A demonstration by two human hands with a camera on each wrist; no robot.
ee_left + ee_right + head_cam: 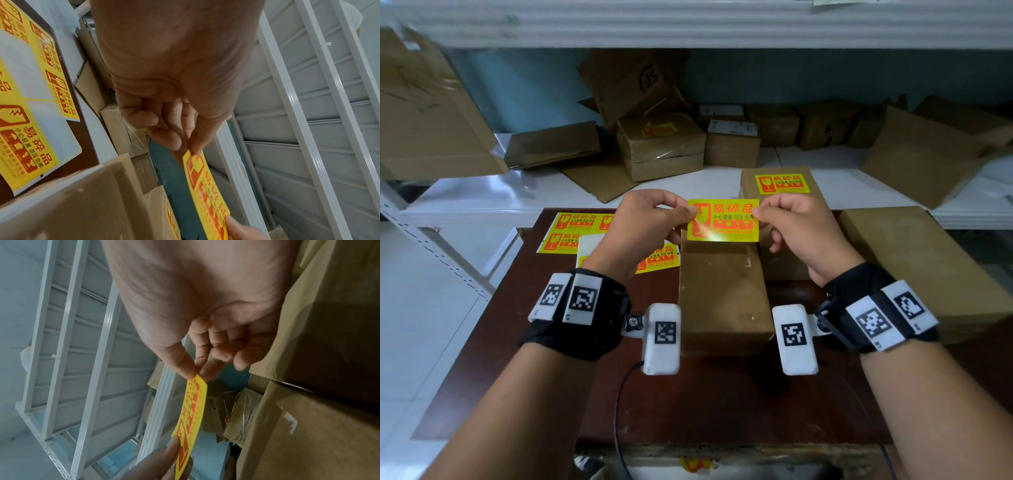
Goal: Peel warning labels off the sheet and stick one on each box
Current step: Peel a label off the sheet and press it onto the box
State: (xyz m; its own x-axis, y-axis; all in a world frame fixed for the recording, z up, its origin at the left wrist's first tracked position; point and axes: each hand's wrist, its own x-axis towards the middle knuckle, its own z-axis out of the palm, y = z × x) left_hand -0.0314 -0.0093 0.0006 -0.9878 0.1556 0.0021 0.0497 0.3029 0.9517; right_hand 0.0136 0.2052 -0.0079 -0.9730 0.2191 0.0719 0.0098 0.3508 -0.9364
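Label [723, 221] is peeled and free of its sheet: the left hand [650, 222] pinches its left edge between thumb and forefinger, and the right hand [794, 229] pinches its right edge in the same way, so it hangs stretched flat in the air above the far end of the middle box [722, 294]. In both wrist views the yellow strip runs from one thumb to the other and touches no cardboard.

As for progress, I judge the task to be partly done. The box behind [777, 185] already carries a yellow label on its top, and one small box on the shelf [661, 144] also shows one. The middle box has a bare top and is, I think, the one now being served. The long box on the right [914, 263] shows no label either, so at least two boxes remain. The label sheets [571, 233] lie at the left of the desk [524, 342]; the upper one has empty white places and several labels still on it.

For moving, the way straight down to the middle box is free. The right box stands near the right hand, and the labelled box is just behind the fingers, so there is little room to the far side. The near part of the desk is open. The sticky side may catch the far edge of the box if the label comes down tilted.
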